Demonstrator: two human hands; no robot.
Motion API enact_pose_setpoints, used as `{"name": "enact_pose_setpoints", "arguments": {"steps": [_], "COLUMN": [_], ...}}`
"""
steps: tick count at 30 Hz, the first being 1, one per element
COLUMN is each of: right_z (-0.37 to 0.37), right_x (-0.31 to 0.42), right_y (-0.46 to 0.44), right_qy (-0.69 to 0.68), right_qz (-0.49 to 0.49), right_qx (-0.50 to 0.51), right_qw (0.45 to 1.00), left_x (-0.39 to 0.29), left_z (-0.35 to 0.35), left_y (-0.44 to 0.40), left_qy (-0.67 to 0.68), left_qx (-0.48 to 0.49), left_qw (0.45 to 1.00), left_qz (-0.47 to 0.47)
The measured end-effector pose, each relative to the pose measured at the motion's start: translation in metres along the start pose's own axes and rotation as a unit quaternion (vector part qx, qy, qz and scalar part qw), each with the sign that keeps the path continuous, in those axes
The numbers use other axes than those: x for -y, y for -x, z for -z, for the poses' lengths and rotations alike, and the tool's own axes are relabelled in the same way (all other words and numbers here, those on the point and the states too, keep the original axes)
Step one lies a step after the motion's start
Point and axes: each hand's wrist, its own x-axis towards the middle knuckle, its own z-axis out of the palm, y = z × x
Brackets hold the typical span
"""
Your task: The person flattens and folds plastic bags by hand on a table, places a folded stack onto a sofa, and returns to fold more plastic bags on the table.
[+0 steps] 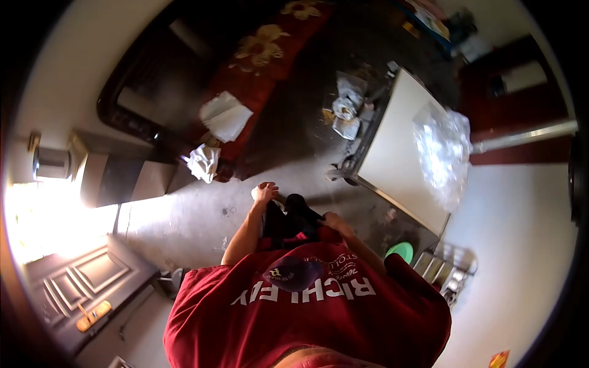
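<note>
In the head view, my left hand (pixel 265 192) is held out in front of the body with its fingers curled; a small pale thing shows at its outer edge, too small to name. My right hand (pixel 335 222) is lower and to the right, beside dark cloth (pixel 277 219) at my legs, and its fingers are partly hidden. Between the hands a dark rounded shape, like a shoe, shows above the grey floor (pixel 202 211). Below them spreads a red shirt (pixel 307 313) with white lettering.
Crumpled white cloth (pixel 204 162) and white sheets (pixel 225 116) lie on red flowered fabric (pixel 261 49) at upper left. Clear plastic (pixel 443 153) rests on a pale-topped table (pixel 402 129) at right. A green round item (pixel 400 251), a metal rack (pixel 438 270) and a brown door (pixel 92 276) stand nearer.
</note>
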Motion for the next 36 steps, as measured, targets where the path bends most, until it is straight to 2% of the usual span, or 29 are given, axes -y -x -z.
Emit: {"name": "enact_pose_setpoints", "arguments": {"steps": [1,4,10,14,16,22,26,28,32,33,36], "right_z": [-0.014,-0.047,-0.045,-0.100,-0.104,-0.107,-0.111,-0.121,-0.115,-0.099,-0.080], "right_x": [-0.015,-0.045,-0.046,-0.103,-0.109,-0.108,-0.114,-0.122,-0.131,-0.127,-0.140], "right_y": [0.005,0.022,0.100,0.106,0.124,0.169,0.167,0.156,0.143,0.149,0.158], "right_qy": [0.000,-0.075,-0.210,-0.220,-0.255,-0.365,-0.391,-0.403,-0.410,-0.389,-0.377], "right_qz": [0.022,0.031,-0.077,-0.093,-0.084,-0.146,-0.177,-0.161,-0.181,-0.214,-0.262], "right_qx": [-0.055,-0.047,-0.072,-0.058,-0.059,-0.094,-0.076,-0.144,-0.172,-0.160,-0.176], "right_qw": [0.998,0.996,0.972,0.969,0.962,0.915,0.900,0.890,0.877,0.882,0.871], "left_x": [0.001,0.009,0.041,0.069,0.079,0.087,0.086,0.086,0.077,0.075,0.075], "left_z": [-0.010,-0.039,-0.095,-0.129,-0.145,-0.192,-0.223,-0.236,-0.267,-0.275,-0.307], "left_y": [0.000,0.006,0.021,0.035,0.042,0.059,0.059,0.058,0.054,0.050,0.039], "left_qy": [-0.016,-0.057,-0.149,-0.184,-0.213,-0.311,-0.348,-0.352,-0.395,-0.400,-0.373], "left_qx": [0.012,0.026,0.076,0.116,0.139,0.215,0.244,0.257,0.273,0.280,0.261], "left_qw": [1.000,0.998,0.985,0.975,0.963,0.923,0.902,0.897,0.872,0.867,0.888], "left_qz": [0.002,0.016,0.029,0.050,0.088,0.076,0.075,0.077,0.092,0.095,0.072]}}
